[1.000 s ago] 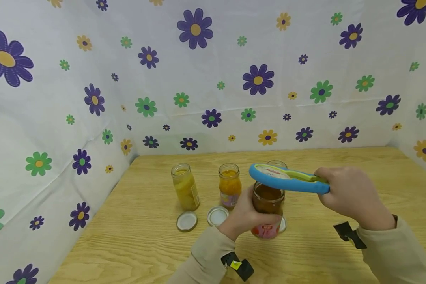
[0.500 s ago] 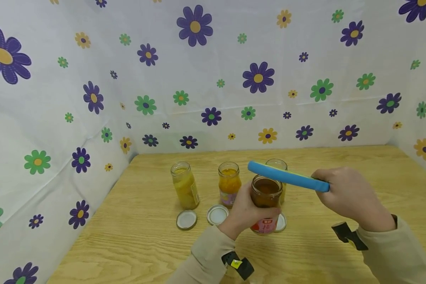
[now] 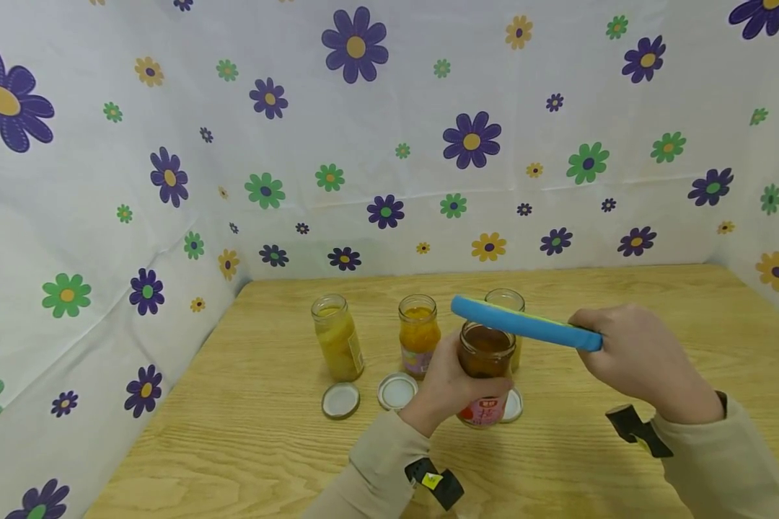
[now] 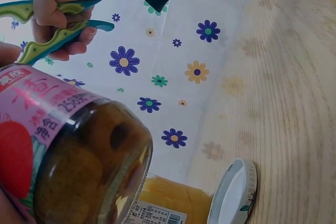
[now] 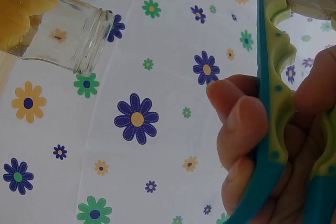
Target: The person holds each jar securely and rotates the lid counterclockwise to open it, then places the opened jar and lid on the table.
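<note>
My left hand (image 3: 451, 389) grips a glass jar (image 3: 485, 409) with a pink label and brown contents, its fingers wrapped round the side. The jar's mouth is uncovered. Just over its rim is a blue and green jar opener (image 3: 526, 324), seen edge-on, whose handles my right hand (image 3: 636, 353) holds. In the right wrist view a pale round lid (image 5: 315, 3) sits inside the opener's loop, and the fingers curl round both handles. The left wrist view shows the jar (image 4: 94, 166) tilted across the frame, with its base apart from the tabletop.
Behind stand open jars: one of yellow fruit (image 3: 339, 346) at left, an orange one (image 3: 418, 335) in the middle, and another jar (image 3: 506, 297) partly hidden by the opener. Lids lie in front: left lid (image 3: 340, 400), middle lid (image 3: 398, 391), right lid (image 3: 514, 406). Flowered cloth (image 3: 389, 130) surrounds the wooden table (image 3: 234, 447).
The jar opener has turned from showing its flat face and the lid to edge-on, staying above the jar. The left hand keeps its hold on the jar and has barely moved.
</note>
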The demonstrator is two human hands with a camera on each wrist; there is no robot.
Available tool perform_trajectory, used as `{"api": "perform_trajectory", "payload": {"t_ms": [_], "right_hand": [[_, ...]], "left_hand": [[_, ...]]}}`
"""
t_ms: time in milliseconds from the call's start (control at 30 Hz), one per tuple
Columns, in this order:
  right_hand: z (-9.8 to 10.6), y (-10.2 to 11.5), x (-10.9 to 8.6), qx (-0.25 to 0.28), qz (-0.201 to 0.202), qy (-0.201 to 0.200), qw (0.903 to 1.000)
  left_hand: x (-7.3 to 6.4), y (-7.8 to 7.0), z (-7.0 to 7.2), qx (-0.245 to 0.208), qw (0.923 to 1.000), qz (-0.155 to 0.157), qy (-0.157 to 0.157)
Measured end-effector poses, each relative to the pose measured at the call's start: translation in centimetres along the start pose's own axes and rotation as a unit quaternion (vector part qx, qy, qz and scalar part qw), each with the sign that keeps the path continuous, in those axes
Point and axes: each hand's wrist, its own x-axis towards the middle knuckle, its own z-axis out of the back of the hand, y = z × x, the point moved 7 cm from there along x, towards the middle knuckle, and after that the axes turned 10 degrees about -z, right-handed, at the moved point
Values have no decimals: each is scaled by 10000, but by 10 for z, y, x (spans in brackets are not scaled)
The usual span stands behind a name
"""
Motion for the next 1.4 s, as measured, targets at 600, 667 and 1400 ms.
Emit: {"api": "perform_trajectory", "payload": {"t_ms": [600,667,1400], "right_hand": [[-1,0,-1,-41,30,-14,10000],[-1,1,-1,-48,41,-13,10000],[-8,-20,-1,-133,-366,471,9981]], "left_hand": [[1,3,0,85,10000,12,-18],[1,2,-1,96,10000,-18,-13],[-8,10,-29,-274,9987,386,168]]}}
